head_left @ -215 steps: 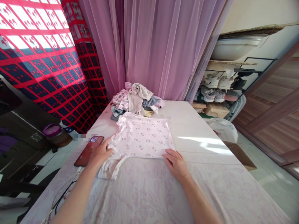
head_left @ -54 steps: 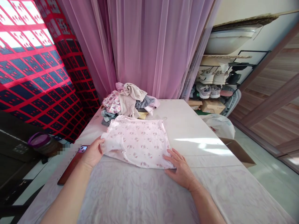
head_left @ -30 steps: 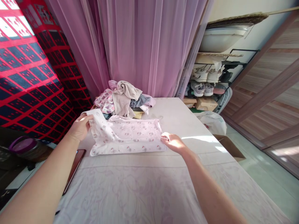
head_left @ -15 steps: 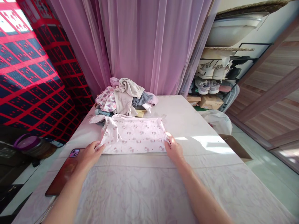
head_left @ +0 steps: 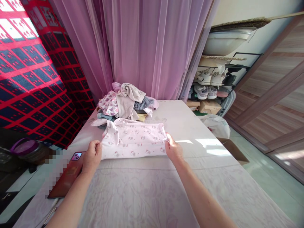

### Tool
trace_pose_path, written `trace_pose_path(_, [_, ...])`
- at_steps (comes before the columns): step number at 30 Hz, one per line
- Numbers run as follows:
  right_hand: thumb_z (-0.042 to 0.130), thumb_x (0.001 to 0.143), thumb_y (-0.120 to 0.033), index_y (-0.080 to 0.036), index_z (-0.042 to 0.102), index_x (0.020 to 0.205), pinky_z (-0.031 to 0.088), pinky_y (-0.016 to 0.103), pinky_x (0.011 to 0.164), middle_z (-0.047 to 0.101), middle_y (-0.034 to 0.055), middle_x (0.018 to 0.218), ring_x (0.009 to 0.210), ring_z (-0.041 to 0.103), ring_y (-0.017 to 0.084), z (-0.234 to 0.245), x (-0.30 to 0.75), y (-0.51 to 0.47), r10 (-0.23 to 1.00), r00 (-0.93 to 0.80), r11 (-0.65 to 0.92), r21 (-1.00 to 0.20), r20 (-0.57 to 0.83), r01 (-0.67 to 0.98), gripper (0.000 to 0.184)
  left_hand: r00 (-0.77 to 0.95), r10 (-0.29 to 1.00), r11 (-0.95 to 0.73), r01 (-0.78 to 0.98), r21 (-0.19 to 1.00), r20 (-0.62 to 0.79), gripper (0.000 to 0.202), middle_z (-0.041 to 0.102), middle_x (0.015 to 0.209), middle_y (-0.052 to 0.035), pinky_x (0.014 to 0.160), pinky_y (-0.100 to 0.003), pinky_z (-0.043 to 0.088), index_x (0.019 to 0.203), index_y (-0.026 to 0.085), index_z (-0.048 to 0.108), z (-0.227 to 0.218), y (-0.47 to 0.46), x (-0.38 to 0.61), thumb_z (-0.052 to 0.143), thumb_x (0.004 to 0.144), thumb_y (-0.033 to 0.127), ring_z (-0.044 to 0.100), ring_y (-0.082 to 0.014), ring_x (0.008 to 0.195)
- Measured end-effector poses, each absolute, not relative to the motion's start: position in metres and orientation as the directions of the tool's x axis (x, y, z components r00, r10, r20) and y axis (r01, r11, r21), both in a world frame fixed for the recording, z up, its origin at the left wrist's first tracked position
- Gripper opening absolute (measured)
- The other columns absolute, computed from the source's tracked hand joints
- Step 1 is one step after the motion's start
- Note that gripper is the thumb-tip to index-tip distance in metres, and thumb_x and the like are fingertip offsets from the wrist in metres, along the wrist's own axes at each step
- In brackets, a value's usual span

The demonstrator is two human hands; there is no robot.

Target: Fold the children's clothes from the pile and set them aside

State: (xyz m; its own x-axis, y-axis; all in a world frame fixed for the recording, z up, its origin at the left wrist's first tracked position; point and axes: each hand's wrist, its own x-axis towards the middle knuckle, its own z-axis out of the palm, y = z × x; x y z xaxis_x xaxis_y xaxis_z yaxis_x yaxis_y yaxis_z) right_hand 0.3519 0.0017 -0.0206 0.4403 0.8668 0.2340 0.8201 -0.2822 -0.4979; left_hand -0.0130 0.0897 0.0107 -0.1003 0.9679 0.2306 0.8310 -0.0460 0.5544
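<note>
A pale pink printed top (head_left: pixel 140 139) lies partly folded on the covered table, its small cartoon print facing up. One sleeve-like flap is bunched at its left end. My left hand (head_left: pixel 93 154) pinches the lower left corner, fingers curled and thumb pressed on the cloth. At the opposite end, my right hand (head_left: pixel 174 148) grips the right edge between thumb and fingers. The near edge is stretched fairly straight between both hands. Beside my left wrist lies a phone (head_left: pixel 68 174) with a reddish-brown back, partly hidden by my forearm.
Behind the top sits a heap of crumpled clothes (head_left: pixel 127 104) against the purple curtain (head_left: pixel 142 47). To the right stand a rack with shoes (head_left: pixel 203 91), a white plastic bag (head_left: pixel 216 125) and a cardboard box (head_left: pixel 234 150) on the floor. A purple-lidded container (head_left: pixel 26 148) is at left.
My left hand has closed more firmly on the top's left corner, and the near edge looks slightly lifted and tauter. My right hand keeps its grip. The view has shifted slightly.
</note>
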Motion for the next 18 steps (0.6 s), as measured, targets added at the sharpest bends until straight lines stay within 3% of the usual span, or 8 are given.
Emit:
trace_pose_path(6, [0.039,0.091,-0.03,-0.021,0.051,0.139,0.047,0.033,0.063,0.073,0.0076,0.08,0.067,0.067,0.025,-0.028,0.352,-0.041,0.873,0.445,-0.33,-0.431,0.199,0.84,0.051,-0.031,0.967,-0.112,0.838,0.534,0.252,0.025,0.067,0.08,-0.0042,0.063,-0.03,0.044,0.092,0.025,0.049,0.01,0.061,-0.032,0.036,0.088,0.047,0.066,-0.0238,0.077])
trace_pose_path(9, [0.042,0.09,-0.031,-0.021,0.053,0.137,0.049,0.035,0.07,0.075,0.0093,0.092,0.073,0.068,0.025,-0.039,0.349,-0.059,0.879,0.422,-0.305,-0.42,0.221,0.855,0.049,-0.033,0.992,-0.026,0.897,0.44,0.125,0.027,0.07,0.083,-0.0062,0.062,-0.031,0.044,0.094,0.025,0.051,0.003,0.05,-0.037,0.034,0.089,0.046,0.068,-0.0265,0.079])
trace_pose_path(13, [0.045,0.089,-0.031,-0.021,0.054,0.133,0.048,0.038,0.086,0.074,0.0099,0.102,0.089,0.068,0.023,-0.046,0.347,-0.065,0.873,0.423,-0.266,-0.492,0.241,0.829,0.047,-0.013,1.0,0.022,0.91,0.415,-0.025,0.044,0.072,0.111,-0.0104,0.072,-0.033,0.048,0.121,0.024,0.05,0.002,0.051,-0.035,0.039,0.088,0.05,0.069,-0.03,0.099])
trace_pose_path(16, [0.045,0.088,-0.033,-0.021,0.054,0.132,0.049,0.037,0.085,0.074,0.0071,0.097,0.087,0.067,0.022,-0.051,0.349,-0.067,0.851,0.46,-0.258,-0.562,0.253,0.786,0.046,0.028,0.994,0.012,0.925,0.38,-0.101,0.06,0.068,0.123,-0.0101,0.075,-0.035,0.049,0.139,0.027,0.042,0.006,0.056,-0.033,0.046,0.086,0.055,0.067,-0.0314,0.105])
trace_pose_path(18, [0.044,0.088,-0.032,-0.021,0.055,0.131,0.049,0.037,0.083,0.073,0.0055,0.091,0.084,0.066,0.021,-0.054,0.35,-0.07,0.827,0.491,-0.261,-0.587,0.274,0.766,0.046,0.034,0.989,0.015,0.942,0.334,-0.141,0.059,0.069,0.122,-0.0089,0.075,-0.035,0.05,0.144,0.03,0.04,0.008,0.057,-0.033,0.047,0.088,0.049,0.068,-0.0306,0.103])
